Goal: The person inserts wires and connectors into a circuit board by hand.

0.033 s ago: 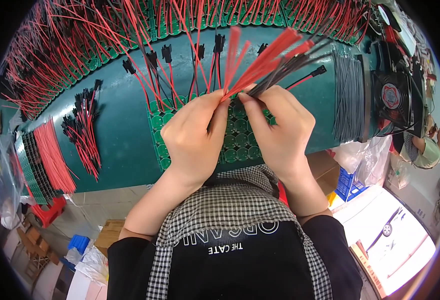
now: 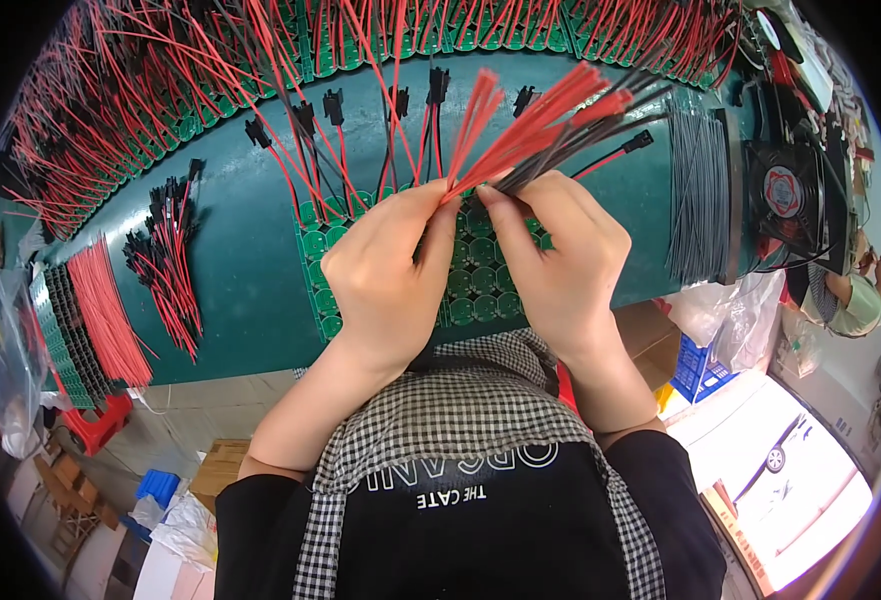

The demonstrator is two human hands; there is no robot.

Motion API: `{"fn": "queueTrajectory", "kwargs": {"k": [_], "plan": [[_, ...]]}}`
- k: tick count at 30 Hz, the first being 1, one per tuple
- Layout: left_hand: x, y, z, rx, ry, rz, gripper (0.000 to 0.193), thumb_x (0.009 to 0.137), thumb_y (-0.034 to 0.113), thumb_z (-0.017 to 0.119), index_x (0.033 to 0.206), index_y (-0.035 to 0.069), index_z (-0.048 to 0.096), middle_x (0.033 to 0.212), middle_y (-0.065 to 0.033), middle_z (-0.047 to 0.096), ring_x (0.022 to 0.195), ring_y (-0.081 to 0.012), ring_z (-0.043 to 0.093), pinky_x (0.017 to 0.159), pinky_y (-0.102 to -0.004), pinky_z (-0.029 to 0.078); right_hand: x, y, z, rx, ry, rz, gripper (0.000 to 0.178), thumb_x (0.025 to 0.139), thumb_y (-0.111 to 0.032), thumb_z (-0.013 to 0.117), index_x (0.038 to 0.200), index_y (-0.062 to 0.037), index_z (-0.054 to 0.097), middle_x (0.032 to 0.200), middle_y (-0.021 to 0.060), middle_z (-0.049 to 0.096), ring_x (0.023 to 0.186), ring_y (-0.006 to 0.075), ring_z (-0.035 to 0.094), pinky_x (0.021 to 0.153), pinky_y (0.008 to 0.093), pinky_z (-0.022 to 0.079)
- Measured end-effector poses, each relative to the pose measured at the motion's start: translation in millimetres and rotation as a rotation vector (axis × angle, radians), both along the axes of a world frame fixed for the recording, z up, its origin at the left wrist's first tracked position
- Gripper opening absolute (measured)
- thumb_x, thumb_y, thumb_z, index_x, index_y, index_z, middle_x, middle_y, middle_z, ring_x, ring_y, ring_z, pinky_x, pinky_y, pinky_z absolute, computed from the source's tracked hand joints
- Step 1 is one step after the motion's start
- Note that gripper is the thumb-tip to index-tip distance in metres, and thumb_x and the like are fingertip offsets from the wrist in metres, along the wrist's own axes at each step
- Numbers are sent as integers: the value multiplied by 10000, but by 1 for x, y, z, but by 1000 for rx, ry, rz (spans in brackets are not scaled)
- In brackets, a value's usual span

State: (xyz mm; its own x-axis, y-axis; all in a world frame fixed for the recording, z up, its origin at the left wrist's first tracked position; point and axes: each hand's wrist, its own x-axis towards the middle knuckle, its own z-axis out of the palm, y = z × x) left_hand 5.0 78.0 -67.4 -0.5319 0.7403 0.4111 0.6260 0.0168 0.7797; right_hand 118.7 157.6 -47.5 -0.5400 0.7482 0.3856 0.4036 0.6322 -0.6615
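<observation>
My left hand (image 2: 388,262) is closed, its thumb and forefinger pinching the lower ends of a bundle of red wires (image 2: 535,125). Close beside it, my right hand (image 2: 565,255) pinches a bundle of black wires (image 2: 560,145). Both bundles fan out up and to the right, crossing near the fingertips. Under my hands lies a panel of round green circuit boards (image 2: 475,283), partly hidden by them. Red-and-black leads with black connectors (image 2: 334,106) stand along the panel's far edge. My fingers hide the lower wire ends.
Many boards with red and black wires (image 2: 160,90) line the table's far side. On the green table (image 2: 250,300) are connector leads (image 2: 168,270) and red wires (image 2: 110,310) at left, grey wires (image 2: 698,195) and a black fan (image 2: 785,190) at right. Another person (image 2: 845,300) is at far right.
The free ends of the red and black wires have swung slightly, and the red strands at left lean further right. Both hands keep the same place and grip.
</observation>
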Motion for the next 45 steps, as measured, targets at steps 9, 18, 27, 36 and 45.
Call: {"fn": "queueTrajectory", "kwargs": {"k": [9,18,27,36,45], "plan": [[1,1,3,-26,10,-18,138,759,-4,707,891,-11,667,791,-134,678,654,-251,661,583,-311,517,-3,-2,2,-62,55,-22,108,736,24,716,793,26,624,716,109,611,625,220,606,576,282,470],[3,1,-1,-27,40,-6,239,764,-13,697,1001,2,669,805,-142,679,659,-253,664,589,-310,516,-2,0,-1,-1,11,27,148,780,-38,676,924,-16,652,812,104,655,682,251,649,573,323,519],[-3,-4,3,-66,-272,-2,163,801,-15,677,962,-39,662,855,-131,695,739,-207,679,626,-275,519,1,-3,6,-164,66,-22,118,792,30,680,910,34,675,856,98,686,729,150,655,655,259,517],[4,0,7,-64,-465,-50,135,811,10,685,939,-33,683,851,-116,699,730,-156,673,632,-257,525,13,3,1,-130,72,-76,95,767,-12,705,842,8,650,825,110,674,701,232,665,615,298,513],[5,1,7,-144,-328,-53,149,821,-7,689,962,-55,681,856,-85,701,762,-108,669,711,-223,525,12,5,-1,-11,59,-44,99,762,-16,707,833,6,642,812,114,670,684,250,655,581,304,509]]}}
